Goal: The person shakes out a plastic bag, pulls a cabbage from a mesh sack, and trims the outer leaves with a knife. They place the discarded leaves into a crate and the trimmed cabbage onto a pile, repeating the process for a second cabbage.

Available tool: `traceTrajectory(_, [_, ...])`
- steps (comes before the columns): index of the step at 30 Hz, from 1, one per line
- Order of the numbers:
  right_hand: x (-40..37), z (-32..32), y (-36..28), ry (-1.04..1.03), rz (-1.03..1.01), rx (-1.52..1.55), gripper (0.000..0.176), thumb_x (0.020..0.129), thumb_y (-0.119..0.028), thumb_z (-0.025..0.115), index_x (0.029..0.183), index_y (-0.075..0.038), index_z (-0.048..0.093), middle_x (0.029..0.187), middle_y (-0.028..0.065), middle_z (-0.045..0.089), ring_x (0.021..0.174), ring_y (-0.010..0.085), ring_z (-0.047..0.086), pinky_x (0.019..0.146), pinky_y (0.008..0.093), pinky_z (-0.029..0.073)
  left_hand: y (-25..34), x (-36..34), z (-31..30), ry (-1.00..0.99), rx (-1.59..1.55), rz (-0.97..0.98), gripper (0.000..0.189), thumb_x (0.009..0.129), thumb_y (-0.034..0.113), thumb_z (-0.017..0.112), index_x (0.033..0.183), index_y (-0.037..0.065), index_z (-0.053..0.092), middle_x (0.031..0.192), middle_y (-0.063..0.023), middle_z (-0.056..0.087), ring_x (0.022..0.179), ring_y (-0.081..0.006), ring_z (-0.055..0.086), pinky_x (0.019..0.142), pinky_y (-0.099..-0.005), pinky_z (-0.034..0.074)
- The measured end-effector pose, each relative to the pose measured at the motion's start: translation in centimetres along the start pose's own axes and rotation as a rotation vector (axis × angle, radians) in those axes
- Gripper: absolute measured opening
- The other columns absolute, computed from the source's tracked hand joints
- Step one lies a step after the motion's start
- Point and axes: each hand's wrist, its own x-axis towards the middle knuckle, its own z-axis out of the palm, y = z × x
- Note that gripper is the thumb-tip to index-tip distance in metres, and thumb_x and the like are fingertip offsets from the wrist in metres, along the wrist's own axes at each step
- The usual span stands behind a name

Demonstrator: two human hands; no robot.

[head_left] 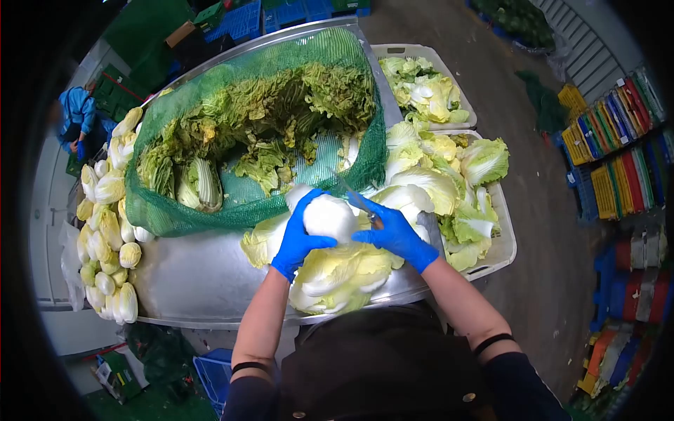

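A white cabbage head (330,218) is gripped by my left hand (302,236), gloved in blue, its fingers around the left side. My right hand (397,235), also in a blue glove, is closed round a knife (360,203) at the right of the head; the blade points up and left. Loose pale yellow leaves (342,277) lie beneath both hands on the metal table (189,277). Just beyond is a green mesh bag (256,216), open, holding cabbages with wilted outer leaves (246,112).
Trimmed cabbages (109,231) are piled along the left table edge. Two white crates (507,242) of leaves stand at the right. A person in blue (76,112) is at the far left. Stacks of coloured crates (625,182) line the right side.
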Motion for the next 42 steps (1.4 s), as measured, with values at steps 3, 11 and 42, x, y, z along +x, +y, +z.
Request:
traceTrajectory(3, [-0.8,1.1,2.2,0.21,-0.167,0.082,0.084,0.069,-0.022,0.083,0.14,-0.005,0.041,0.124,0.0087,0.058,0.103,0.0095,0.052,0.093,0.0273,0.042,-0.7,0.2,-1.1,0.22,-0.198,-0.004,0.101,0.05,0.013,0.087,0.138,0.005,0.039,0.129,-0.0102,0.05,0.117,-0.0242,0.05,0.102,-0.0368,0.04])
traceTrajectory(11, [-1.8,3.5,-3.0,0.283,-0.235,0.206,0.069,0.073,-0.014,0.081,0.132,0.003,0.048,0.127,0.0112,0.056,0.11,0.012,0.053,0.096,0.0297,0.044,2.2,-0.4,0.8,0.313,-0.693,-0.067,0.082,0.068,0.026,0.074,0.137,0.0,0.038,0.127,-0.0146,0.052,0.116,-0.0269,0.052,0.101,-0.0388,0.041])
traceTrajectory(42, [-1.0,-5.0,2.0,0.143,0.138,-0.425,0.045,0.073,-0.02,0.067,0.113,0.0,0.061,0.089,0.0162,0.066,0.079,0.0216,0.063,0.075,0.0351,0.05,-1.1,-6.1,2.0,0.276,-0.749,-0.27,0.073,0.078,0.034,0.064,0.137,0.0,0.038,0.131,-0.0184,0.05,0.118,-0.0298,0.052,0.102,-0.0435,0.041])
